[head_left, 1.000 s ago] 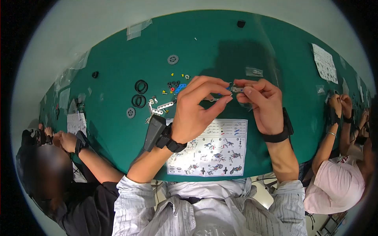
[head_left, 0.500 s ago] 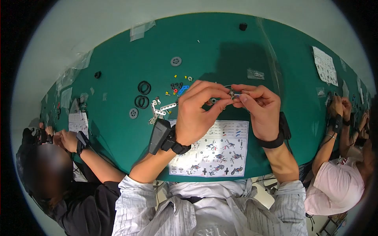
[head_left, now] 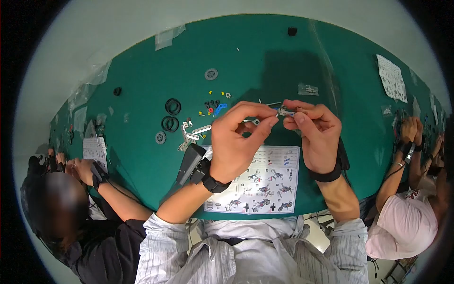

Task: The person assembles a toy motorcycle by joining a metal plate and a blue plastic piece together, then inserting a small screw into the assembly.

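My right hand (head_left: pixel 318 137) pinches a small grey metal part (head_left: pixel 284 111) between thumb and fingers, with a hint of blue beside it. From the other side, my left hand (head_left: pixel 242 139) has thumb and forefinger closed at the part's left end. Whatever sits between those left fingertips is too small to name. Under the left fingers shows a light-coloured link with a round hole (head_left: pixel 256 122). A thin metal rod (head_left: pixel 270 103) lies just beyond both hands. Below them rests a printed instruction sheet (head_left: pixel 250 201).
Left of my hands lie black rubber rings (head_left: pixel 173 106), grey wheels (head_left: pixel 211 74), white perforated strips (head_left: pixel 202 129), a blue piece (head_left: pixel 220 109) and several small yellow pieces. A plastic bag of parts (head_left: pixel 308 89) lies to the right. Co-workers sit on both sides, a forearm (head_left: pixel 118 201) at left.
My hands have drawn slightly apart, the right one shifting a little rightward. More of the metal part now shows between the fingertips.
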`<state>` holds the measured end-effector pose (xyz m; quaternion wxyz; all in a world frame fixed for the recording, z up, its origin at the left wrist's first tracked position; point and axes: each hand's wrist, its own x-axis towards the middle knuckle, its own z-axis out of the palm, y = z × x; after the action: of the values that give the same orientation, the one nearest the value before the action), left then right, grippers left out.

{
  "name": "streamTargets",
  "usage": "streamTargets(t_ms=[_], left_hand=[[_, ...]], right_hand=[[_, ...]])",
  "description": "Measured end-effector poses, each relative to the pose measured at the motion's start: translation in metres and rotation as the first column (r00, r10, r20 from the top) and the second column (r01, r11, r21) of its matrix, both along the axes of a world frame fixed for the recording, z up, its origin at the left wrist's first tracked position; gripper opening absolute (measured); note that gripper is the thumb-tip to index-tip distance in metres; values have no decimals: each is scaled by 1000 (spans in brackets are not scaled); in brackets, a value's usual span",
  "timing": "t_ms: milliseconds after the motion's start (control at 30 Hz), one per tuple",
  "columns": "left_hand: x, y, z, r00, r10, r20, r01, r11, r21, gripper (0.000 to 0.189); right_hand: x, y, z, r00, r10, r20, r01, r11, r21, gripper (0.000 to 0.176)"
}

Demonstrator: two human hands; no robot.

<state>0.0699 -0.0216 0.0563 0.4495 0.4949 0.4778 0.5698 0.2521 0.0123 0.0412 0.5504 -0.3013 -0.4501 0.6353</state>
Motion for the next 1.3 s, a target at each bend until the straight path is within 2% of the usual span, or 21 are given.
streamTargets(t_ms=[33,133,233,333,433,533,667,767,1167,1300], left_hand=[[2,-1,1,997,-17,80,24,996,-84,18],[4,-1,-6,984,-15,177,21,999,-30,19],[5,-2,-13,998,-5,58,-1,996,86,19],[4,2,-20,993,71,-93,-41,958,285,19],[2,3,-7,989,88,119,-98,992,82,17],[4,0,-10,943,-43,330,67,996,-63,17],[7,-4,-11,930,6,368,36,994,-107,18],[10,-6,-9,946,29,322,-13,999,-52,19],[12,-9,-12,984,20,174,-30,998,55,20],[12,-9,-15,973,16,230,-27,998,48,20]], right_hand=[[-1,0,0,1000,-9,-2,9,1000,2,3],[-4,2,0,1000,-21,-8,21,999,29,3],[-5,0,1,1000,-13,-14,13,999,29,4],[-2,1,2,999,-8,-36,9,1000,12,3],[0,2,6,996,-6,-87,3,1000,-27,3],[3,2,6,995,7,-102,-9,1000,-24,2],[2,1,6,998,15,-65,-16,1000,-10,4],[-1,1,6,993,44,-107,-46,999,-18,5],[0,2,5,990,98,-105,-104,993,-60,9],[0,1,7,989,112,-97,-118,991,-59,9]])
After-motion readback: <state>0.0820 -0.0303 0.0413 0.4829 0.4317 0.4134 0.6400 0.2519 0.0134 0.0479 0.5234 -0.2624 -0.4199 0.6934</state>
